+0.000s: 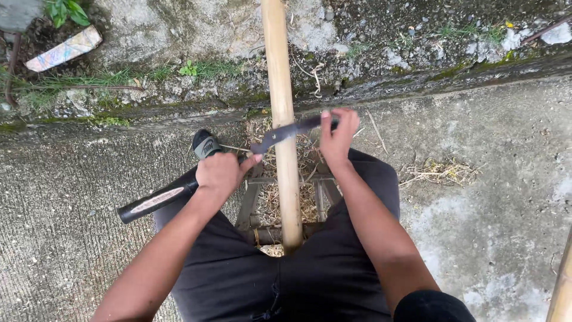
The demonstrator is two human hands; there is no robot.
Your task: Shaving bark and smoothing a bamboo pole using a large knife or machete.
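Note:
A long pale bamboo pole runs straight away from me, its near end resting between my knees. A dark-bladed machete lies crosswise on the pole. My left hand grips the machete's black handle, which sticks out to the lower left. On the pole's right side, my right hand pinches the far end of the blade. Below the pole stands a low wooden frame with dry shavings inside it. My black trousers fill the bottom of the view.
A mossy gutter with gravel and weeds runs across the top beyond the concrete slab. A flat colourful scrap lies at top left. Dry shavings sit right of my knee. My black shoe and another bamboo piece show.

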